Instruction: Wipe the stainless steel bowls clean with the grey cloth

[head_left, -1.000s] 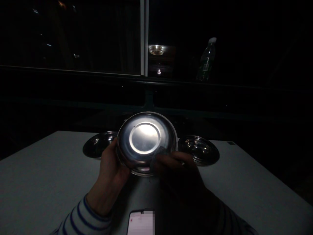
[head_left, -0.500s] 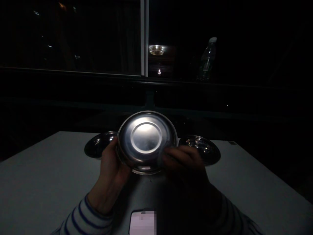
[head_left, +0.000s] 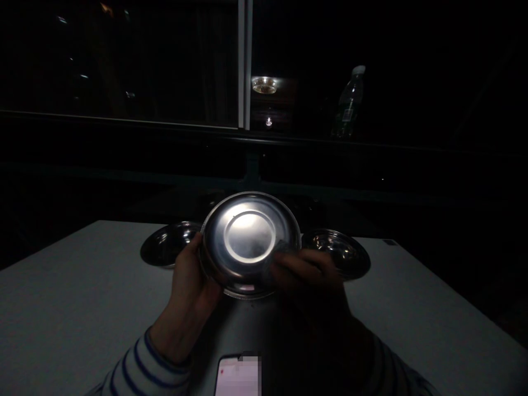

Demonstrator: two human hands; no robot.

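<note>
Surface: a pale table (head_left: 61, 308) in a dark room, with a window frame (head_left: 243, 63) and a bottle (head_left: 348, 104) behind it. Two steel bowls rest on the table, the left bowl (head_left: 165, 245) and the right bowl (head_left: 340, 250), each partly hidden behind the steel dish (head_left: 250, 242). A phone (head_left: 237, 377) is cut off at the bottom edge.

I hold the steel dish above the table, between the bowls, tilted toward me. My left hand (head_left: 192, 280) is clamped on its left rim, thumb in front. My right hand (head_left: 307, 272) touches the lower right rim in shadow, so I cannot tell its grip.
</note>
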